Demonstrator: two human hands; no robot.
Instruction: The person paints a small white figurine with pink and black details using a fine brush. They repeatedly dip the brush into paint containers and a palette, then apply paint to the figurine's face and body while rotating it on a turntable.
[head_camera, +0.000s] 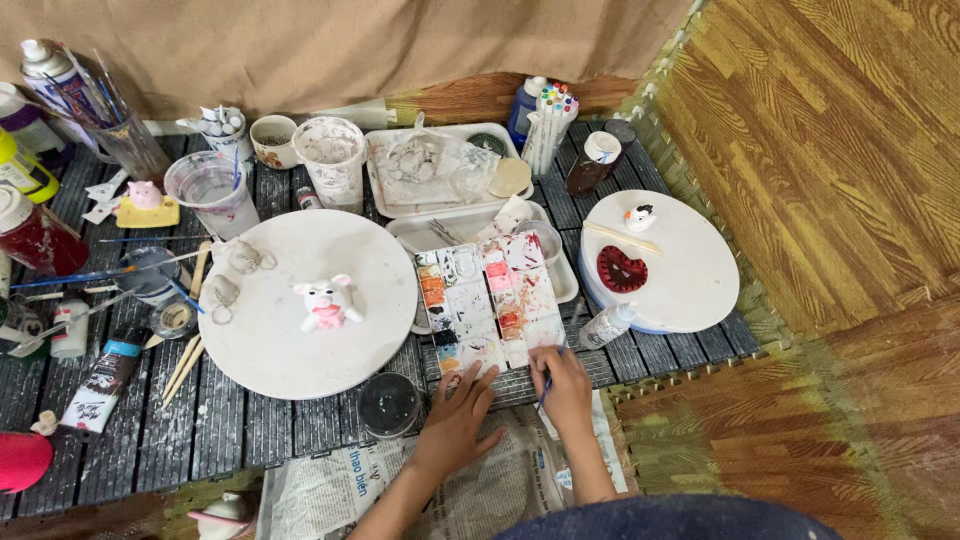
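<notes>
Paint-stained palette (490, 300), left hand (458, 412) fingers spread flat at its edge, right hand (566, 388) fingers pinching blue brush (545, 392)

Counted, placed relative to the paint palette (490, 305):

- Hands: 2, at its near edge — left hand (458, 410), right hand (565, 385).
- Round white boards: 2 — large board (300, 300) left of it, smaller board (665, 265) right of it.
- Pig figurines: 2 — white-and-pink one (327, 302) left of it, small pink one (145, 195) far left.
- White trays: 2, stacked behind it (440, 170).
- Red heart-shaped piece (621, 270): 1, to the right.
- Clear plastic cups: 2, left and behind (212, 190) (330, 155).
- Dark round lidded jar (389, 405): 1, near left.
</notes>
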